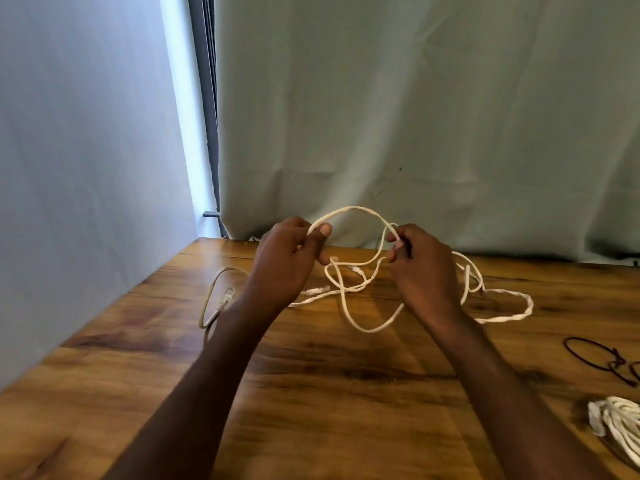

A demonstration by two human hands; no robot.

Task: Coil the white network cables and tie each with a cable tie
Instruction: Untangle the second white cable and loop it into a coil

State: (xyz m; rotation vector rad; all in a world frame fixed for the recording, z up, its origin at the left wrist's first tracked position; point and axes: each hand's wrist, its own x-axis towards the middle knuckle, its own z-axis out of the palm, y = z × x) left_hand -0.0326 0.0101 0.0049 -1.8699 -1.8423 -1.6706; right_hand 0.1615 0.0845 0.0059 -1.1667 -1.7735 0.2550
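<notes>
A loose white network cable [353, 211] arches between both hands above the wooden table [329, 393]. My left hand [287, 261] pinches one side of the arch between thumb and fingers. My right hand [420, 263] grips the other side. The rest of this cable lies in tangled loops on the table beneath and to the right of the hands. A greyish cable [211, 299] with a clear plug lies at the left, partly hidden by my left forearm. A coiled white cable [620, 427] sits at the right edge, cut off by the frame.
Thin black cable ties [602, 358] lie in loops on the table at the right. A pale green curtain [415, 116] hangs right behind the table's far edge. A light wall runs along the table's left side.
</notes>
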